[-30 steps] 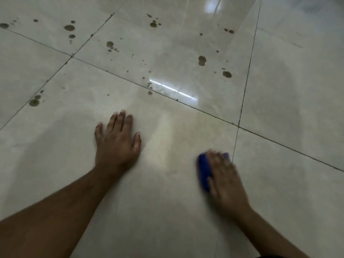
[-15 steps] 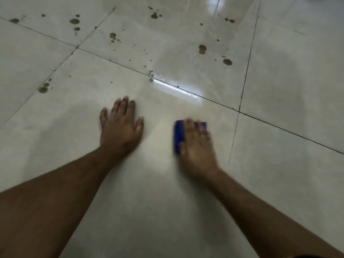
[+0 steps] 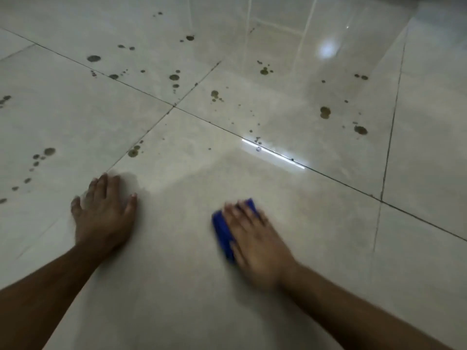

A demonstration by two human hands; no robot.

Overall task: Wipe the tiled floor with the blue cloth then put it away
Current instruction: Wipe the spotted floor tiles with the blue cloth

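The blue cloth (image 3: 223,231) lies folded on the glossy pale tiled floor (image 3: 177,286), and my right hand (image 3: 255,241) presses flat on top of it, blurred by motion and covering most of it. My left hand (image 3: 104,213) rests palm down on the floor to the left, fingers spread, holding nothing. Brown-green dirty spots (image 3: 324,112) dot the tiles beyond both hands.
More spots (image 3: 48,152) run along the left tile and a cluster (image 3: 174,77) sits near the grout crossing (image 3: 173,106). A bright light reflection (image 3: 274,154) lies on the grout line ahead of the cloth. The tile under my hands looks smeared and dull.
My right hand with the cloth swept left, then back to the right and towards me. The view has tilted up, showing more spotted floor; my left hand stayed planted.
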